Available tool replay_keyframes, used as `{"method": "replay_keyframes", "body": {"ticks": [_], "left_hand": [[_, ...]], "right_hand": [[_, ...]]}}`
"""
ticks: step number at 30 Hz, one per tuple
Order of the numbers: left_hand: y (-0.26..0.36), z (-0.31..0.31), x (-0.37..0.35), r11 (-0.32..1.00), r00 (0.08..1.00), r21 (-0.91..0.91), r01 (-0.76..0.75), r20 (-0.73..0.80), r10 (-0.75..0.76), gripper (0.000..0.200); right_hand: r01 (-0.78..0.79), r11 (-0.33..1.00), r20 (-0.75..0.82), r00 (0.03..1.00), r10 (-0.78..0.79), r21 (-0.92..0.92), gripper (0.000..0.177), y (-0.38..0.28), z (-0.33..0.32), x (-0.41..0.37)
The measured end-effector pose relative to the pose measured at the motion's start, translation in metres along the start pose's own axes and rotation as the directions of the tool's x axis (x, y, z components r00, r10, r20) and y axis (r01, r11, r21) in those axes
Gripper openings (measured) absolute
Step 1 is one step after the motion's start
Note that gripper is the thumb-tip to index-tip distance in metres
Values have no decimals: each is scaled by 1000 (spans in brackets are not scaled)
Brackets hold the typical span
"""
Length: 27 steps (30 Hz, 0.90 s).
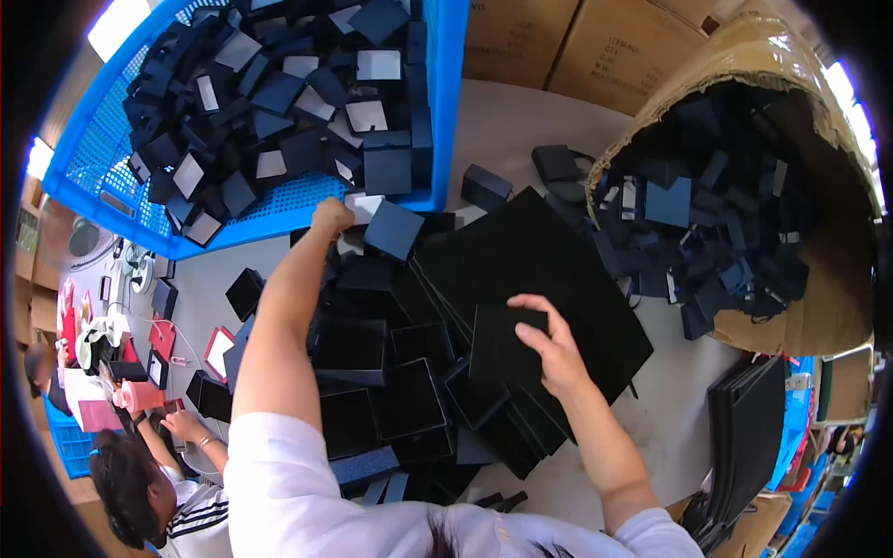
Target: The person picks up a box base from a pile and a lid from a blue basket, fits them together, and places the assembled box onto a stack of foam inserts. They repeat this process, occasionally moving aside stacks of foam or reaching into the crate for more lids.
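Judging by the hands, this was a pick step. Left hand (332,216) was fisted at the crate (445,139) lip among loose boxes, on what I couldn't tell. Right hand (551,349) gripped a black pad (495,352) at its top corner — thumb on the face, fingers over the edge. The pad sat mid-table on the box pile (391,391), against the sheets (567,251). Next move called for lifting it clear without dragging the pile.
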<state>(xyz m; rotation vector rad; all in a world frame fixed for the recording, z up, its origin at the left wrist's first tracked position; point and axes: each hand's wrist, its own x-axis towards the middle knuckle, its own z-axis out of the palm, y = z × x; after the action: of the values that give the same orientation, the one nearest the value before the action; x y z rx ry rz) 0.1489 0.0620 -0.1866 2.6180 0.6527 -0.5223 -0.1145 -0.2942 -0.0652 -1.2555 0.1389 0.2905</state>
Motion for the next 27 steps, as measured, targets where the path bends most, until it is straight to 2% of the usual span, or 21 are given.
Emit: {"method": "replay_keyframes", "body": {"ticks": [1, 2, 3, 4, 5, 7, 8, 9, 10, 11, 12, 13, 14, 15, 17, 19, 21, 23, 25, 26, 27], "left_hand": [[-25, 17, 32, 966, 923, 166, -197, -299, 240, 38], [-24, -12, 10, 970, 943, 82, -227, -230, 240, 39], [-29, -30, -3, 959, 903, 128, -251, -327, 280, 36], [-34, -48, -25, 961, 865, 28, -277, -429, 262, 40], [-21, -72, -75, 917, 915, -317, -242, -389, 107, 47], [-21, -99, -129, 789, 868, -390, -475, -355, 347, 64], [-13, -109, -169, 703, 849, -476, -528, -272, 453, 71], [-20, -103, -176, 558, 610, -247, -792, -372, 700, 73], [-12, -99, -208, 518, 587, -278, -809, -338, 736, 64], [2, -91, -243, 538, 697, -479, -694, -258, 669, 51], [25, -97, -295, 459, 850, -849, -261, 23, 526, 41], [14, -75, -276, 454, 639, -528, -718, -241, 730, 37], [34, -88, -324, 439, 803, -853, -283, 40, 595, 36], [28, -56, -301, 297, 663, -712, -636, -308, 682, 34], [38, -61, -324, 188, 790, -953, -237, -77, 608, 34], [37, -53, -315, 172, 762, -948, -267, -98, 640, 35], [37, -48, -310, 168, 741, -944, -285, -105, 663, 36], [40, -46, -310, 227, 788, -898, -378, -184, 587, 36], [39, -43, -313, 228, 765, -880, -417, -204, 611, 36], [39, -43, -318, 185, 768, -912, -366, -183, 614, 35], [38, -42, -321, 140, 771, -939, -314, -166, 615, 33]], "right_hand": [[44, 999, -21, 999, -45, -24, 32, 1, -3, 2], [46, 997, -57, 997, -50, -59, 31, 1, -8, 6], [15, 999, -66, 998, -12, 52, 30, -6, -6, 8], [52, 996, -105, 993, -45, 68, 29, -8, -7, 14], [88, 993, -143, 987, -75, 85, 28, -8, -5, 19], [238, 971, -186, 955, -231, 11, 26, -14, 10, 32], [262, 965, -157, 954, -255, 25, 26, -17, 20, 39], [352, 936, -145, 925, -352, -28, 24, -30, 41, 39], [349, 933, -98, 935, -340, 88, 23, -34, 56, 43], [334, 921, -50, 942, -331, 200, 21, -36, 69, 46], [399, 917, -14, 917, -398, 20, 20, -38, 79, 48], [369, 924, 78, 929, -362, -105, 22, -39, 84, 51], [448, 881, 112, 893, -435, -154, 23, -33, 85, 58], [524, 826, 146, 851, -504, -206, 25, -28, 84, 62], [594, 682, 162, 792, -588, -427, 37, -36, 84, 56], [500, 779, 270, 865, -424, -379, 43, -49, 75, 50], [466, 818, 324, 873, -365, -336, 42, -54, 71, 48], [421, 860, 375, 876, -304, -287, 42, -51, 70, 49], [182, 979, 92, 977, -190, 91, 40, -44, 81, 55], [262, 965, 35, 965, -261, -19, 41, -42, 89, 54], [254, 967, 35, 967, -254, -17, 41, -37, 89, 56]]}}
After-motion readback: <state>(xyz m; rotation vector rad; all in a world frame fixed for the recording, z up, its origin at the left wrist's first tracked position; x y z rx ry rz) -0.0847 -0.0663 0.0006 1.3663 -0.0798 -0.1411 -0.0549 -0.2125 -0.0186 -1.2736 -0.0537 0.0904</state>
